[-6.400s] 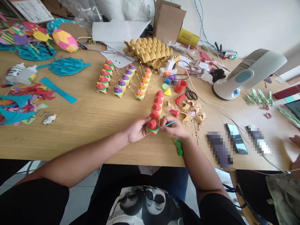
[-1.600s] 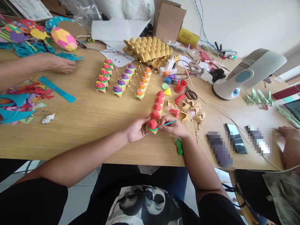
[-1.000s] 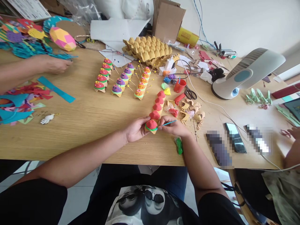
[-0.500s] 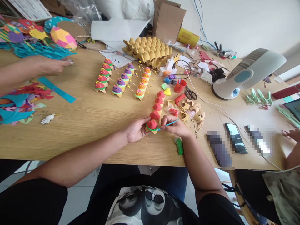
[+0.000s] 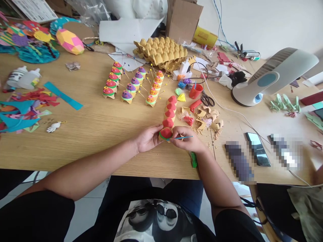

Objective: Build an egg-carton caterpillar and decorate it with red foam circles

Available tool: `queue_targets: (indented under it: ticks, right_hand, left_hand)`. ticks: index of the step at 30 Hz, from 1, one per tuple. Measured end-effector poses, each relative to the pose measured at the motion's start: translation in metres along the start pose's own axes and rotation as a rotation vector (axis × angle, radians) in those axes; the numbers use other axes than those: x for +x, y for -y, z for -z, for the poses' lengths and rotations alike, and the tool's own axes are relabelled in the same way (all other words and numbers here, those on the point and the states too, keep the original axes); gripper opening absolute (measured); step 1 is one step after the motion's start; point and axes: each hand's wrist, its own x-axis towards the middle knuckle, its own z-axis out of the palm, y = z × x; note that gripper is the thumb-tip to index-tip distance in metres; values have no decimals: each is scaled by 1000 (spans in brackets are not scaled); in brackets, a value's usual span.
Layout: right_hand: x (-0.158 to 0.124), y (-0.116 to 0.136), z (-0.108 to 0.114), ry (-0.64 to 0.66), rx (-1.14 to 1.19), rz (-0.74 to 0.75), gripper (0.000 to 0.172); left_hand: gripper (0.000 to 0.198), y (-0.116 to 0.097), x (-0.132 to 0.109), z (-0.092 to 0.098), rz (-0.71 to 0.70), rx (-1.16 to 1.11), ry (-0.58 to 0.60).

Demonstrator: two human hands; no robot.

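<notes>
My left hand [image 5: 150, 137] is closed on the near end of an egg carton strip [image 5: 168, 123], whose row of cups is topped with red clay. Green clay rings the rim of the nearest cup. Pinched in my right hand [image 5: 185, 138] is a thin blue clay tool [image 5: 187, 136]; its tip meets the green rim at the nearest cup's right side. A packet of green clay [image 5: 193, 160] lies just below my right wrist, partly covered by it. Red clay in a wrapper [image 5: 188, 120] sits right of the strip.
Decorated caterpillar strips in red [image 5: 112, 80], purple [image 5: 133, 85] and orange [image 5: 154, 89] stand behind my hands. Torn carton scraps [image 5: 216, 123], scissors [image 5: 207, 99] and a red cup [image 5: 195, 91] lie to the right, before a fan [image 5: 262, 80]. Phones [image 5: 257, 149] rest near the front edge.
The nearest cup has tipped towards me, and the blue tool has turned flatter against its rim. Another person's arm has left the left side, uncovering glue bottles and a crumpled scrap.
</notes>
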Motion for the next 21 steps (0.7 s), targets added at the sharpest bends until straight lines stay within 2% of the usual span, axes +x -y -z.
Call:
queue_targets:
  ticks: [8, 21]
  right_hand:
    - [-1, -1, -5, -50, -62, 21, 22]
    - [2, -1, -4, -36, -248, 194, 21]
  left_hand:
    - [26, 0, 0, -1, -10, 10, 6]
    - [22, 1, 0, 0, -10, 15, 3]
